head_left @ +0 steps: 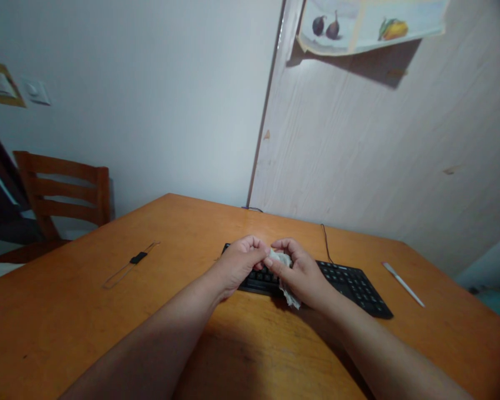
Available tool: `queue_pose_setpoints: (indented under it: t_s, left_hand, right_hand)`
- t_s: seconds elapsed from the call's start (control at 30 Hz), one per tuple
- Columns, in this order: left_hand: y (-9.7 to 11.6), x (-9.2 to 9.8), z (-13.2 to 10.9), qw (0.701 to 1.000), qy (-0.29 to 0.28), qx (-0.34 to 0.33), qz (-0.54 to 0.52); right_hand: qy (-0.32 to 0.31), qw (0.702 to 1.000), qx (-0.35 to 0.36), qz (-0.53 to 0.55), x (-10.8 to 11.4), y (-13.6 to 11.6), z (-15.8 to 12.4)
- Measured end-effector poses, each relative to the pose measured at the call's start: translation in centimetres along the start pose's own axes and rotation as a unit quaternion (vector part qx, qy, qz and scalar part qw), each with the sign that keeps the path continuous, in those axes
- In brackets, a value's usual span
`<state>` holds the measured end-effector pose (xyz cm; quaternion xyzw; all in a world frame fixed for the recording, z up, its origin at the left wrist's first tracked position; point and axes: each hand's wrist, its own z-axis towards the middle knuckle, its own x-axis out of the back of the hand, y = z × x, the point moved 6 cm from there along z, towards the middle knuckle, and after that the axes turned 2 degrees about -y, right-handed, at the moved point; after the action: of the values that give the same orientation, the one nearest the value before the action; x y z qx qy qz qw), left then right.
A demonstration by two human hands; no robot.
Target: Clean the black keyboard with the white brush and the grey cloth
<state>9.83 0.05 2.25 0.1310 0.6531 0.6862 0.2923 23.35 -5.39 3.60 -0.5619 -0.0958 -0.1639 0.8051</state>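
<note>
Above a black keyboard [354, 283], my two hands meet at a crumpled white tissue or cloth [290, 297]. My right hand [302, 272] is closed round it, and its lower end hangs below the palm over the keyboard's front edge. The fingers of my left hand [244, 261] are pinched together at the upper left end of the white piece, touching it near my right thumb. Both hands cover the middle of the keyboard.
On the wooden table [183, 233], a white-handled brush [404, 285] lies right of the keyboard. A bent wire tool with a black block [139, 258] lies at the left. A black cable [326, 243] runs behind the keyboard. A wooden chair [66, 191] stands beyond the left edge.
</note>
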Motion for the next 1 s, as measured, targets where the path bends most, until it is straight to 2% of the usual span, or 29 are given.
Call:
queue_pose_setpoints:
  t_s: [0.17, 0.27, 0.43, 0.53, 0.6, 0.73, 0.83, 0.9, 1.0]
  left_hand:
    - [0.5, -0.2, -0.2, 1.000, 0.006, -0.003, 0.008]
    - [1.0, 0.6, -0.2, 0.998, 0.035, -0.022, 0.049]
    - [1.8, 4.4, 0.8, 0.974, 0.162, -0.086, 0.134]
    - [1.5, 7.2, 1.4, 0.954, 0.236, -0.095, 0.156]
    - [1.0, 8.7, 1.8, 0.945, 0.265, -0.102, 0.160]
    - [-0.1, 10.5, 2.6, 0.931, 0.282, -0.099, 0.211]
    - [-1.1, 11.0, 3.1, 0.939, 0.266, -0.094, 0.195]
    - [-1.6, 11.1, 3.4, 0.949, 0.252, -0.083, 0.173]
    - [-2.2, 11.1, 3.5, 0.957, 0.238, -0.059, 0.152]
  right_hand:
    - [-0.013, 0.999, 0.023, -0.027, 0.3, -0.3, 0.2]
    - [-0.012, 0.999, 0.012, -0.031, 0.9, 0.0, 0.5]
    - [-0.006, 0.999, -0.040, -0.018, 2.2, 1.4, 0.9]
    - [0.007, 0.997, -0.069, -0.023, 3.2, 2.2, 1.3]
    - [0.024, 0.995, -0.082, -0.044, 4.4, 2.7, 1.6]
    - [0.074, 0.986, -0.098, -0.110, 7.8, 4.2, 2.4]
    - [0.103, 0.971, -0.113, -0.186, 10.4, 5.8, 2.7]
    - [0.090, 0.949, -0.125, -0.275, 11.5, 6.8, 2.8]
    - [0.072, 0.934, -0.141, -0.319, 12.2, 8.1, 2.9]
